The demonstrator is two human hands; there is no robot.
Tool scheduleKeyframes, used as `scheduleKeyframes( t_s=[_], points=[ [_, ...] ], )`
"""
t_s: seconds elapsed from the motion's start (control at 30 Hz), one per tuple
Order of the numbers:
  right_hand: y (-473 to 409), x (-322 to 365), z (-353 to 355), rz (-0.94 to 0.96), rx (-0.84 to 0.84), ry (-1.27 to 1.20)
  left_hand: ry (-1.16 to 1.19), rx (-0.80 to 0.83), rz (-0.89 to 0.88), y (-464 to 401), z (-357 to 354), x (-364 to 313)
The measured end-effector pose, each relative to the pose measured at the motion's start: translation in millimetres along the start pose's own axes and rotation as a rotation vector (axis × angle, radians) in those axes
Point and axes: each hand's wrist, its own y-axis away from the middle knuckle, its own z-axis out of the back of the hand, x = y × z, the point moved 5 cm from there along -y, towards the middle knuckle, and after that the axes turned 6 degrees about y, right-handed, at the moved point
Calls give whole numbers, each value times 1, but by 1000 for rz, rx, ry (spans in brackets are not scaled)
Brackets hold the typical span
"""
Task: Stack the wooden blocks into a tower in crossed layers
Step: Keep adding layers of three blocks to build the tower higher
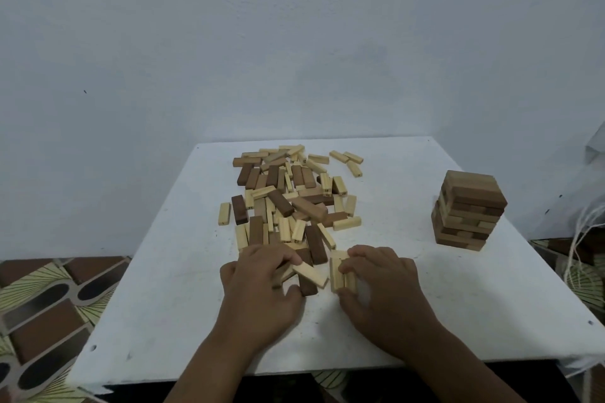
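Note:
A heap of loose wooden blocks, light and dark, covers the middle of the white table. At the right stands a tower of crossed block layers, slightly uneven. My left hand lies at the heap's near edge with its fingers curled over a light block and some darker ones beneath. My right hand grips a small bundle of light blocks held side by side on the table, thumb below and fingers above.
The table stands against a pale wall. A patterned floor shows on the left and right. White cords hang beside the table's right edge, near the tower.

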Motion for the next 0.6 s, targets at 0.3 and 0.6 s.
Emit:
scheduleKeyframes(
  t_s=[0.3,0.6],
  points=[
    [-50,19,12,-78,-87,-227,-83,52,6,0,-8,-6],
    [-96,32,9,-243,148,-71,23,-49,108,0,-10,-3]
  ],
)
